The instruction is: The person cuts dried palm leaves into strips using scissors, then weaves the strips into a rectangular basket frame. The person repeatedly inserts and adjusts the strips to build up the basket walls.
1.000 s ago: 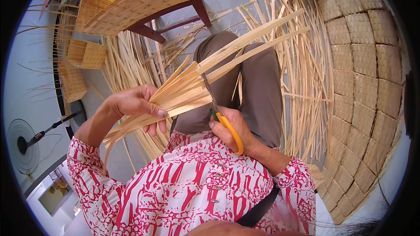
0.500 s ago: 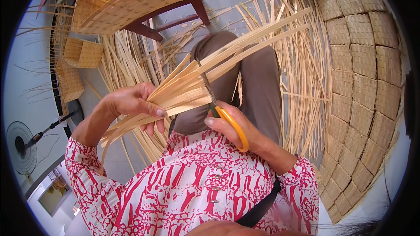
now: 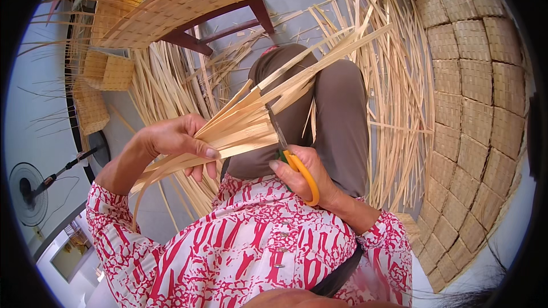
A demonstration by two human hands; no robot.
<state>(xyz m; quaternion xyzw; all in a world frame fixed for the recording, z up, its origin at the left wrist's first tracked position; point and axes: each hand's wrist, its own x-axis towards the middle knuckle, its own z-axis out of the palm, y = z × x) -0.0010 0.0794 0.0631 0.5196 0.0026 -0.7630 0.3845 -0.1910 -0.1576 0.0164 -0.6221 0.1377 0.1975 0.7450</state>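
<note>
A fanned bundle of pale bamboo strips [image 3: 242, 132] lies above my lap. My left hand [image 3: 178, 140] is closed round it, thumb on top and fingers underneath. On the bundle's right side, my right hand [image 3: 313, 175] grips a pair of scissors [image 3: 309, 180] with orange and green handles. Their dark blades reach up to the cut-looking ends of the strips. Past the blades, longer strip ends [image 3: 342, 50] stretch up and to the right over my knees. How far the blades are apart is hard to make out.
Loose bamboo strips [image 3: 397, 108] cover the floor to the right, and more [image 3: 157, 80] lie to the left. Stacked woven pieces [image 3: 474, 108] line the right side. A large woven basket [image 3: 188, 8] rests on a dark red stool [image 3: 261, 14] ahead. A fan [image 3: 27, 193] stands at left.
The scissors and my right hand have moved slightly down and to the right. The long strip ends beyond the blades have shifted left and spread apart. My left hand keeps its grip.
</note>
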